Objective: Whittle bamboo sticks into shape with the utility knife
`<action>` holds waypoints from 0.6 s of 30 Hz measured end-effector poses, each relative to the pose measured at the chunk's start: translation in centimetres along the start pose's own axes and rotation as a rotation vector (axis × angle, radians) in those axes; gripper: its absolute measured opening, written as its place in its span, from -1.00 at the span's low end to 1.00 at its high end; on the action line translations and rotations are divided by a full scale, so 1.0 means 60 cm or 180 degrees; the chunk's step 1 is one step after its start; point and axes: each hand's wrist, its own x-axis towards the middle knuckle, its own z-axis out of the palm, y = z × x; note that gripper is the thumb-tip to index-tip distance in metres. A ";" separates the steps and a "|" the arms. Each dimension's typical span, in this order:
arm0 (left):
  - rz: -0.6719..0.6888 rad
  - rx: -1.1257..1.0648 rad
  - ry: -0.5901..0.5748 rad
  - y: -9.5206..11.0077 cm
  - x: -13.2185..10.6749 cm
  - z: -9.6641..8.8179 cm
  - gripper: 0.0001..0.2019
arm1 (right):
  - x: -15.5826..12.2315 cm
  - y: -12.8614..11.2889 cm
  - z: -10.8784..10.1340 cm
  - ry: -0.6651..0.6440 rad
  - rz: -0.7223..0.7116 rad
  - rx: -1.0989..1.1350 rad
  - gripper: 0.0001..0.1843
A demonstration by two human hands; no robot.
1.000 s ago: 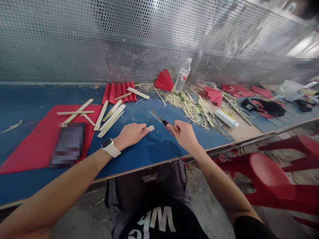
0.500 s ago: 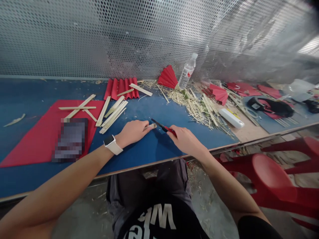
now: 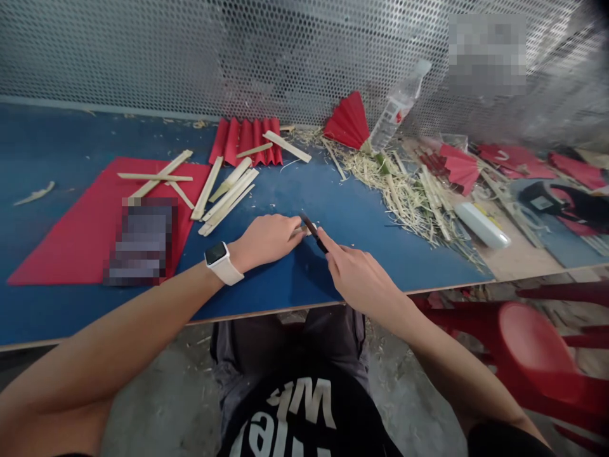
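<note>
A: Item one, hands?

B: Left hand (image 3: pixel 266 240) lies flat, fingers pressed down on a short bamboo piece (image 3: pixel 306 231) against the blue tabletop (image 3: pixel 61 136), apparently to pin it. Right hand (image 3: pixel 358 277), fingers wrapped tight round a utility knife (image 3: pixel 314 232), meets that piece from 4 o'clock, blade tip on it.

A: Item two, surroundings?

B: Bamboo slats (image 3: pixel 223 197) at 10 o'clock on and beside a red sheet (image 3: pixel 71 241); pleated red paper (image 3: pixel 247 139) at 12; shavings heap (image 3: pixel 404 190), folded fan (image 3: pixel 349 124) and water bottle (image 3: pixel 397 108) at 2.

A: Room to move?

B: Bare blue surface around the hands; near table edge (image 3: pixel 266 309) just behind the wrists.
</note>
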 end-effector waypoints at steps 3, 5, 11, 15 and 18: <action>-0.0015 -0.0020 -0.0017 0.000 0.001 -0.001 -0.65 | 0.000 -0.003 0.001 0.0016 0.0068 -0.0026 -0.27; -0.0021 -0.0044 -0.0013 0.001 0.002 -0.001 -0.65 | -0.002 -0.003 0.001 0.0046 0.0070 -0.0029 -0.27; -0.0067 -0.0056 -0.0009 -0.002 0.004 0.004 -0.65 | -0.007 -0.001 0.003 0.0071 0.0019 -0.0037 -0.27; -0.0037 -0.0090 0.0014 -0.002 0.004 0.005 -0.65 | -0.010 -0.002 0.004 0.0047 0.0057 0.0019 -0.27; -0.0044 -0.0137 -0.0019 0.000 0.004 0.002 -0.64 | -0.010 -0.002 0.005 0.0013 0.0068 0.0053 -0.27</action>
